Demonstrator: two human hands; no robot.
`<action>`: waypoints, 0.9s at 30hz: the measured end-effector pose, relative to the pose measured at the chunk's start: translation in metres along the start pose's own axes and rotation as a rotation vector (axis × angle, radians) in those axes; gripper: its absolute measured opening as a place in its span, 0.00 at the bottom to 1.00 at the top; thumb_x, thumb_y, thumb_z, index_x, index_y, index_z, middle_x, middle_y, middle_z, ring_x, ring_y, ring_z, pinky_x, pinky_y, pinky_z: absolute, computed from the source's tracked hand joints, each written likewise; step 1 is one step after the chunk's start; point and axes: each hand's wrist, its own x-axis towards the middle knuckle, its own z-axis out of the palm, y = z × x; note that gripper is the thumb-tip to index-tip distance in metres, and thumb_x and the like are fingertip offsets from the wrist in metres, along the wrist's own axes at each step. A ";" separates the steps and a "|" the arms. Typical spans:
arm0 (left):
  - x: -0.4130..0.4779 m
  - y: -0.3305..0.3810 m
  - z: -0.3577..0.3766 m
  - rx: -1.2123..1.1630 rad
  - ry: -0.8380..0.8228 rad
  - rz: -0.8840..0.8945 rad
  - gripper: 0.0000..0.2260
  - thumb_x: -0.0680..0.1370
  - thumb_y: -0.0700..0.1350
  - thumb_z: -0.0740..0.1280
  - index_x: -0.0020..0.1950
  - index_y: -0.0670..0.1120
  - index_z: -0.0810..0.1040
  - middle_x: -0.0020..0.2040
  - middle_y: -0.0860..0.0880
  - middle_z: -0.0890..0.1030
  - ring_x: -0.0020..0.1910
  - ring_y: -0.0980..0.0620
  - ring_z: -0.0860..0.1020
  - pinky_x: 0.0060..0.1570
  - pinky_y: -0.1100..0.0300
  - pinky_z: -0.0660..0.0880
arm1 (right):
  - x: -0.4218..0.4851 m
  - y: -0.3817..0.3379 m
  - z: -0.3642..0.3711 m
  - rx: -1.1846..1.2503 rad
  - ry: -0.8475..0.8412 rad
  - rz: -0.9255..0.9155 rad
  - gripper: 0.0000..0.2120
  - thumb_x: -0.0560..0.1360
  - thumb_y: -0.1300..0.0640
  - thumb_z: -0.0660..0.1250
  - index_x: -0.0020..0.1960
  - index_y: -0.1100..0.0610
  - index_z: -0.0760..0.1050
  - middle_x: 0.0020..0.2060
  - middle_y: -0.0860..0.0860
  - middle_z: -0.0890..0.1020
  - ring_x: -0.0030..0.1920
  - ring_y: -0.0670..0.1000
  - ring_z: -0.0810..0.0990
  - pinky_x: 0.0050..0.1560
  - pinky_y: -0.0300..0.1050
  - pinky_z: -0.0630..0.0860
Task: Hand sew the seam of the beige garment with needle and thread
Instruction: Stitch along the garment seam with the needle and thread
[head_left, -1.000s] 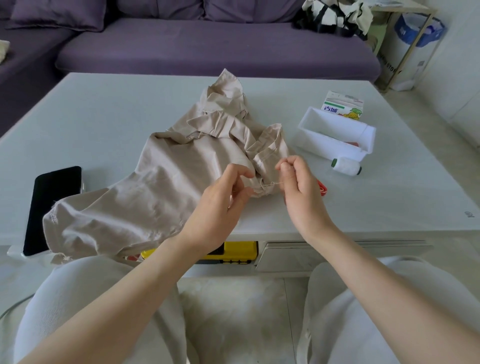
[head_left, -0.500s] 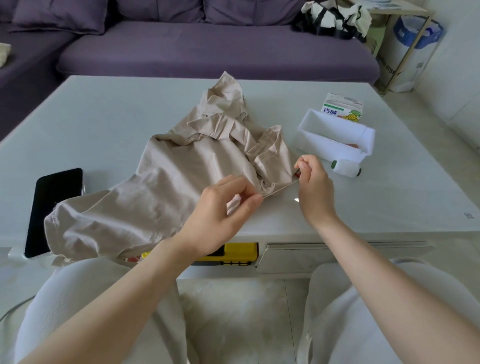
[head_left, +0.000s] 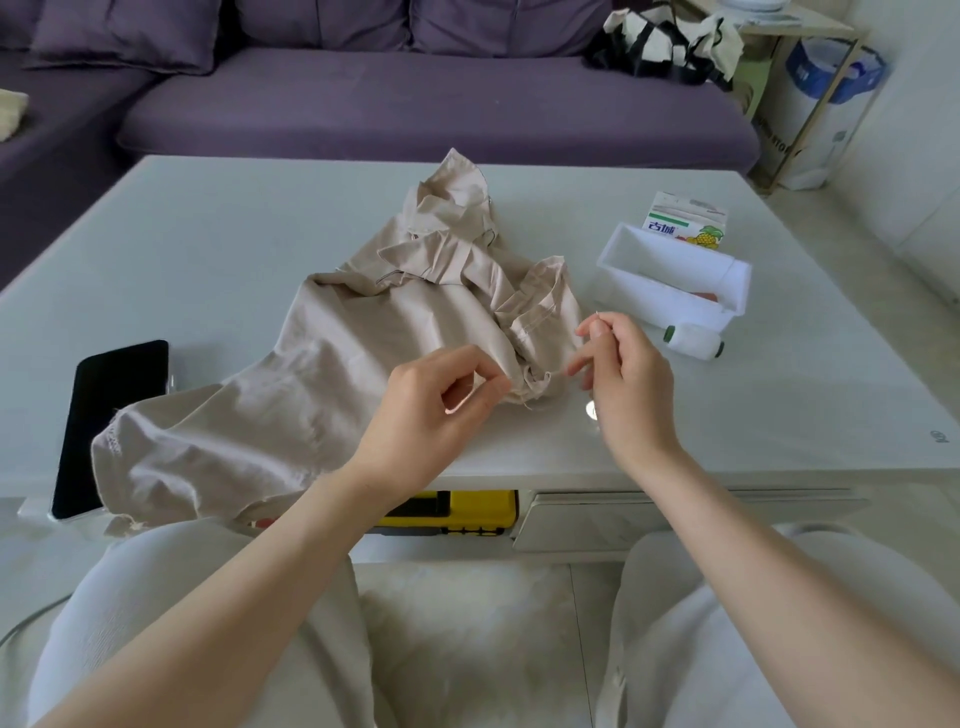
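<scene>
head view: left hand (head_left: 431, 410) pinches the beige garment (head_left: 363, 353) seam; right hand (head_left: 623, 374) pinches the needle (head_left: 599, 316); it should pull the thread (head_left: 557, 372) gently, evenly.

- A home living room: a long purple sofa (head_left: 415, 109) with loose cushions (head_left: 124, 31) runs along the far side of a low pale coffee table (head_left: 234, 234).
- A black-and-white bag (head_left: 670, 44) slumps on the sofa's right end; a big water jug (head_left: 826, 98) stands beside the wall.
- A phone (head_left: 111, 421) lies at the table's left edge, a drink carton (head_left: 685, 221) near its far right corner.
</scene>
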 end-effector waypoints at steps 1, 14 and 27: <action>0.000 -0.001 0.002 0.038 -0.008 0.033 0.07 0.76 0.44 0.67 0.39 0.49 0.77 0.30 0.49 0.68 0.29 0.55 0.64 0.32 0.63 0.64 | -0.004 -0.008 -0.001 0.055 -0.028 -0.021 0.11 0.82 0.56 0.54 0.44 0.48 0.71 0.32 0.46 0.82 0.31 0.45 0.77 0.37 0.42 0.72; 0.003 -0.015 0.014 0.286 -0.007 0.175 0.06 0.76 0.46 0.66 0.43 0.45 0.80 0.32 0.56 0.70 0.31 0.53 0.67 0.29 0.64 0.65 | -0.023 -0.020 0.003 0.171 -0.476 0.013 0.10 0.82 0.58 0.57 0.45 0.55 0.75 0.24 0.39 0.72 0.25 0.40 0.68 0.29 0.30 0.63; -0.005 0.008 0.004 -0.107 -0.033 0.059 0.07 0.76 0.48 0.65 0.40 0.47 0.74 0.34 0.56 0.74 0.35 0.57 0.71 0.39 0.68 0.68 | 0.000 0.007 0.001 -0.085 -0.035 0.084 0.11 0.81 0.58 0.54 0.43 0.53 0.72 0.29 0.43 0.75 0.33 0.44 0.71 0.40 0.43 0.64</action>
